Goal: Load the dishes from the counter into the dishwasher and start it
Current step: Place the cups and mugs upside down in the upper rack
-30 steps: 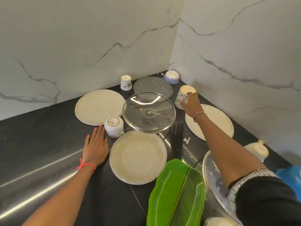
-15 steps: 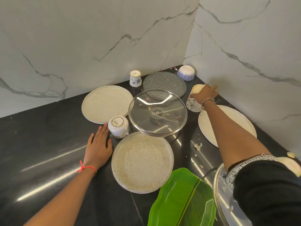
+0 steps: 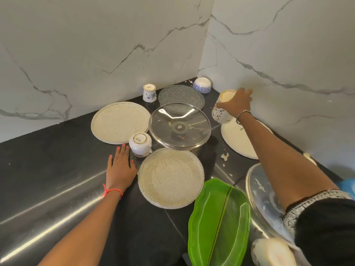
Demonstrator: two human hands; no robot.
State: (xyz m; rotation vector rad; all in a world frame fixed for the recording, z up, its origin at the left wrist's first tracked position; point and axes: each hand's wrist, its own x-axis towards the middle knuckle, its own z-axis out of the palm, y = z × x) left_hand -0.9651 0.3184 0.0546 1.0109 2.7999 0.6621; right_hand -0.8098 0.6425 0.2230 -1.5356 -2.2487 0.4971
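My right hand [image 3: 237, 104] curls round the upside-down patterned cup [image 3: 221, 114], which is tilted at the far rim of the white plate [image 3: 238, 140]. My left hand [image 3: 120, 169] lies flat, fingers straight, on the black counter [image 3: 57, 169], just beside an inverted white cup [image 3: 139, 145].

The left hand [image 3: 121, 167] is laid flat, palm down, fingers straight. The right arm is stretched forward; a cup [image 3: 221, 115] is gripped from above by the right hand [image 3: 235, 103].
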